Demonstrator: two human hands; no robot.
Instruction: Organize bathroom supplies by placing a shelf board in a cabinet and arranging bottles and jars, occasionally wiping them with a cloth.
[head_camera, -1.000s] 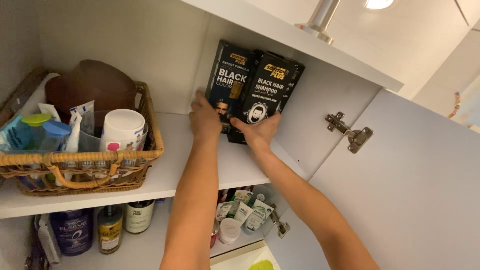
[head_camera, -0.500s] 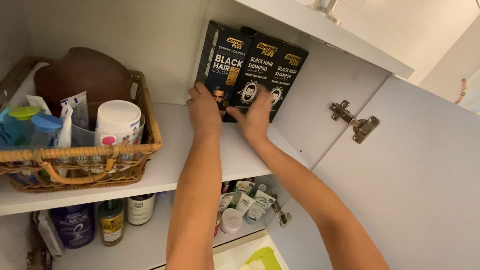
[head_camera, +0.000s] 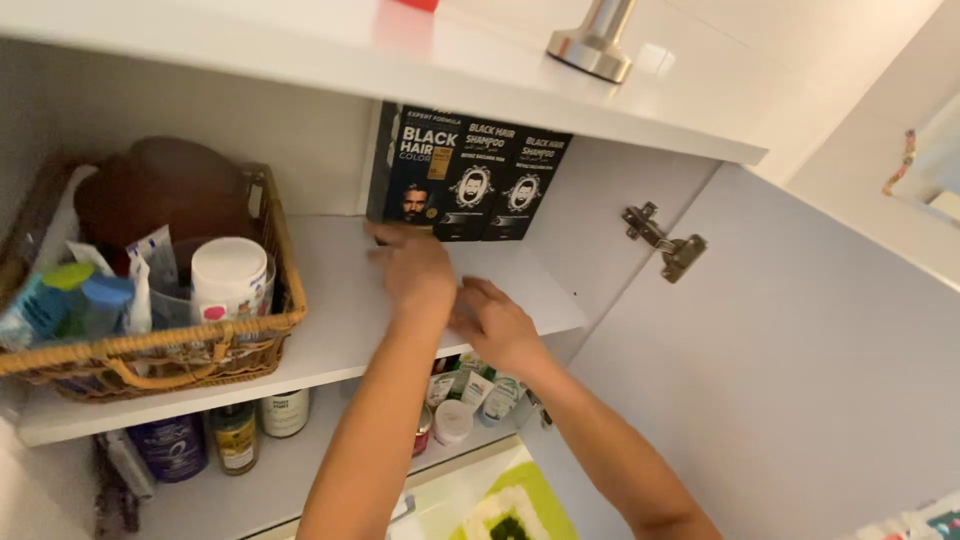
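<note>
We see 3 black boxes with a man's face printed on each, standing upright side by side at the back of the white shelf, fronts facing out, tops just under the board above.

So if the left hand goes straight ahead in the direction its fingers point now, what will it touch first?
Most likely the black boxes standing at the back of the shelf. The left hand points at their lower edge; the depth between them is hard to judge.

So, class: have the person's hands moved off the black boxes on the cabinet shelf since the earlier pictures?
Yes. Both the left hand and right hand have drawn back from the black boxes, toward the front edge of the shelf.
</note>
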